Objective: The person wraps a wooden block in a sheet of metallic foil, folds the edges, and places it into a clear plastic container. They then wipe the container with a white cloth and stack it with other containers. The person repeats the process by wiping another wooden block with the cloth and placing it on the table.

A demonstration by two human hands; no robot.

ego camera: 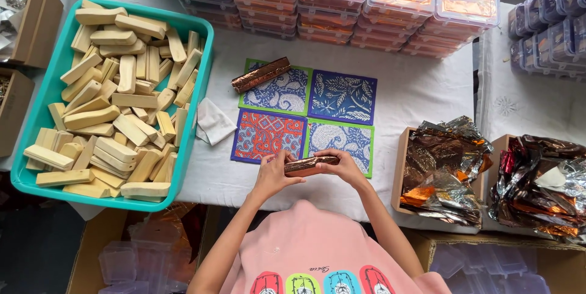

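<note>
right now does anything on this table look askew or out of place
Only small things. A foil-wrapped bar lies slantwise across the corner of the green-edged mat, and a white cloth sits crumpled beside the teal tray. Both the left hand and the right hand grip another wrapped bar.

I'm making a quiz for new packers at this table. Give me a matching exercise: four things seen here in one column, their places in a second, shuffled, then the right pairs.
Things:
1. bare wooden blocks
2. foil-wrapped bar
3. second wrapped bar
4. loose foil sheets

Places:
A. lying on the green-edged printed card
B. in the teal tray
C. in the open box on the person's right
D. between the left hand and right hand

Pairs: 1-B, 2-D, 3-A, 4-C
</note>
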